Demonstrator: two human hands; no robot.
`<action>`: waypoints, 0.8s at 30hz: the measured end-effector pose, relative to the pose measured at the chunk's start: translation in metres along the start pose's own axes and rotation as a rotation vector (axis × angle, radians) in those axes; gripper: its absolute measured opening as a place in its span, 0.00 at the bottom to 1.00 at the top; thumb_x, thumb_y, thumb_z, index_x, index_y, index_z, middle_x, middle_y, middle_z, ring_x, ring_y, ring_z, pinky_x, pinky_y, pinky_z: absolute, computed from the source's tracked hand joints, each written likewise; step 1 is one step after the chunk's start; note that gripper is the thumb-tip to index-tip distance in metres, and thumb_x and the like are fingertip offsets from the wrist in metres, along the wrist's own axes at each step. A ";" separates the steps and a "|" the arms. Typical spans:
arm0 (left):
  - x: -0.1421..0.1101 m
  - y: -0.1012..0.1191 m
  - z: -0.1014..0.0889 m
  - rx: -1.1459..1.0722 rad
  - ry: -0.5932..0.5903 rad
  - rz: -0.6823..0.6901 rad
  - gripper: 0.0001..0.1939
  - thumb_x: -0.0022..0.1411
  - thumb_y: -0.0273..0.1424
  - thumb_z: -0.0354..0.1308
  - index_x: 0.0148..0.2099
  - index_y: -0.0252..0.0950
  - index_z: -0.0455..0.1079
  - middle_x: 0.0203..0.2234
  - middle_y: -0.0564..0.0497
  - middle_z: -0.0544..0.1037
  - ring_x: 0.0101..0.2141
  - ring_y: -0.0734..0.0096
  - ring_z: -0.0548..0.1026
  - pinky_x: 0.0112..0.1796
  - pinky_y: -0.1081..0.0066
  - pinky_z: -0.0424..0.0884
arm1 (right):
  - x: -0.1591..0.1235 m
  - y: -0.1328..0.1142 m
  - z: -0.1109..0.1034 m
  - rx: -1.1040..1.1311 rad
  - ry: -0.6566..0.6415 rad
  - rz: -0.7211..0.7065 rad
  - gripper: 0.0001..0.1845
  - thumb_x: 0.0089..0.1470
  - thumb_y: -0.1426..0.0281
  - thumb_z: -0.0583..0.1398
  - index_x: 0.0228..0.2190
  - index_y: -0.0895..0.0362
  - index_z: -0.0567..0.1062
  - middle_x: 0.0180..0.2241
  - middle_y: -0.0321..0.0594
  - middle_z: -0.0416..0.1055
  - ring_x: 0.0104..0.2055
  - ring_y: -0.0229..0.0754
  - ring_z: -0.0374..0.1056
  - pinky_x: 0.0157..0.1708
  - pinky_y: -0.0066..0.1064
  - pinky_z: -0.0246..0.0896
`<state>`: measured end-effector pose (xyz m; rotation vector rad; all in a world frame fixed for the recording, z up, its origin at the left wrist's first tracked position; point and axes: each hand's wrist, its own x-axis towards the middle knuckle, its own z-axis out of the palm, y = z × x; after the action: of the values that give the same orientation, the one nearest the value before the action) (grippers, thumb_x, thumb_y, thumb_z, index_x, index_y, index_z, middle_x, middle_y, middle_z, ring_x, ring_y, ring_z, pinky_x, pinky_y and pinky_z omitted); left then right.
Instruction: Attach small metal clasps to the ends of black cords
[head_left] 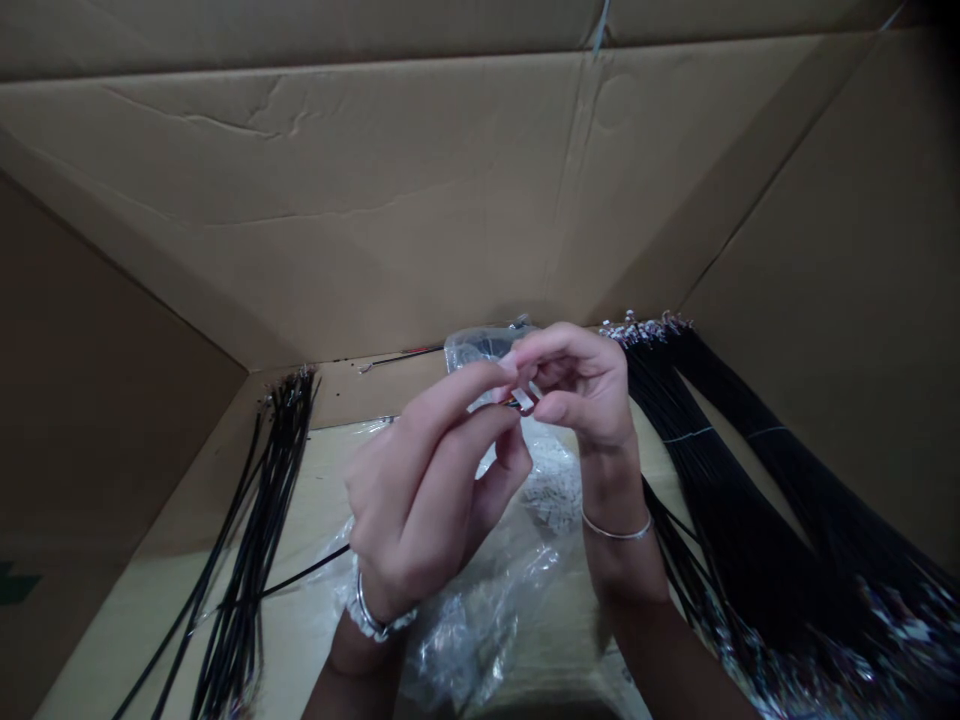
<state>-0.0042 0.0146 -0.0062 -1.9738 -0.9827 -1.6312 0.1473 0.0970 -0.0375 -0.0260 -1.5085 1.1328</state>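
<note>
No legible text anywhere. Green printed mark (15, 584) low on left carton wall (97, 400), cut off by frame edge, unreadable. Small white piece (523, 400) between fingers (457, 400): any marking too small, blurred to read.

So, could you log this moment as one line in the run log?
Left hand pinches small white tab | right hand pinches same tab | nearby: black cable bundles, clear plastic bag

A wire-assembly workspace, it seems, though the view is cramped.
A large opened cardboard carton (315, 200) surrounds the work, with bundled black wire leads (727, 500) and a clear plastic bag (469, 625) lying on its floor.
</note>
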 end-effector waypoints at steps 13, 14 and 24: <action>-0.002 -0.001 -0.005 -0.040 -0.058 0.029 0.15 0.59 0.19 0.68 0.48 0.38 0.76 0.47 0.49 0.83 0.41 0.67 0.84 0.43 0.68 0.83 | -0.001 -0.007 0.003 0.031 -0.004 0.039 0.15 0.50 0.78 0.73 0.40 0.54 0.85 0.37 0.38 0.83 0.32 0.35 0.78 0.30 0.23 0.75; -0.002 -0.001 -0.005 -0.036 -0.075 0.017 0.17 0.60 0.19 0.68 0.49 0.39 0.76 0.47 0.50 0.83 0.41 0.66 0.84 0.43 0.67 0.84 | -0.001 -0.006 0.003 0.047 0.001 0.032 0.14 0.49 0.78 0.73 0.40 0.55 0.85 0.36 0.38 0.83 0.31 0.35 0.77 0.29 0.22 0.75; -0.002 -0.004 -0.007 -0.079 -0.066 0.063 0.11 0.61 0.20 0.66 0.46 0.34 0.77 0.48 0.48 0.83 0.41 0.70 0.83 0.43 0.71 0.81 | 0.001 -0.001 0.001 0.088 -0.002 -0.010 0.16 0.48 0.79 0.74 0.40 0.55 0.85 0.31 0.36 0.81 0.27 0.34 0.76 0.26 0.22 0.74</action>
<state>-0.0119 0.0124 -0.0067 -2.1010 -0.8828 -1.6025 0.1473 0.0963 -0.0359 0.0429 -1.4581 1.1906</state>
